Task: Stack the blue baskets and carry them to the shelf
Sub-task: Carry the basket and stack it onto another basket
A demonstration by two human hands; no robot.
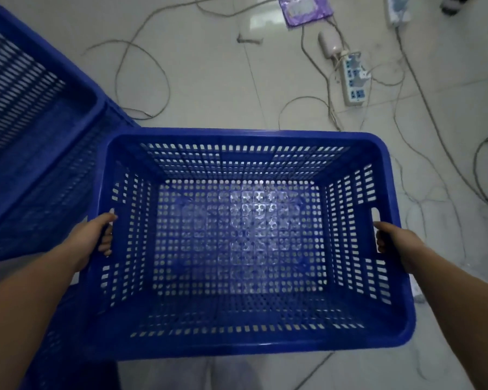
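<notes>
A large blue perforated basket [245,337] fills the middle of the head view, held level above the floor and empty inside. My left hand [96,237] grips the handle slot in its left wall, fingers curled through. On the opposite wall my right hand [392,239] grips the right handle slot. A second blue basket [48,153] stands to the left, its rim touching or just behind the held basket's far left corner. More blue plastic [68,370] shows low at the left under my left forearm; whether it is a third basket I cannot tell.
The floor is pale glossy tile. Thin cables [141,63] loop across it ahead and to the right. A white power strip [354,80] with plugs lies at the upper right, a purple bag [304,8] near the top edge.
</notes>
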